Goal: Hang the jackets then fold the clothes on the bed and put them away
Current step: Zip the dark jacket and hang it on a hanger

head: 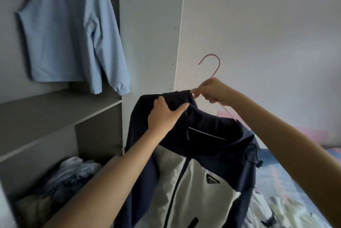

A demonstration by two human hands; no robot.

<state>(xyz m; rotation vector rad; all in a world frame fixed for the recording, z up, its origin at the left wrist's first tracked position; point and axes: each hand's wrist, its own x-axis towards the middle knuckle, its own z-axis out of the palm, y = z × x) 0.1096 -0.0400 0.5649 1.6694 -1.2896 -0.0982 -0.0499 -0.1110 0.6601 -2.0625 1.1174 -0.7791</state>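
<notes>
A navy and cream jacket [193,178] hangs in front of me on a pink wire hanger [215,67], whose hook points up. My left hand [163,115] grips the dark fabric at the jacket's left shoulder. My right hand [208,90] pinches the hanger's neck and the collar edge just below the hook. A light blue jacket [68,30] hangs inside the wardrobe at upper left. More clothes [280,207] lie on the bed at lower right.
The grey wardrobe has a shelf [55,106] under the blue jacket and a lower compartment with a heap of clothes [60,181]. A vertical wardrobe panel [151,34] stands behind the hanger. The bed [287,168] with a patterned cover is at right, against a white wall.
</notes>
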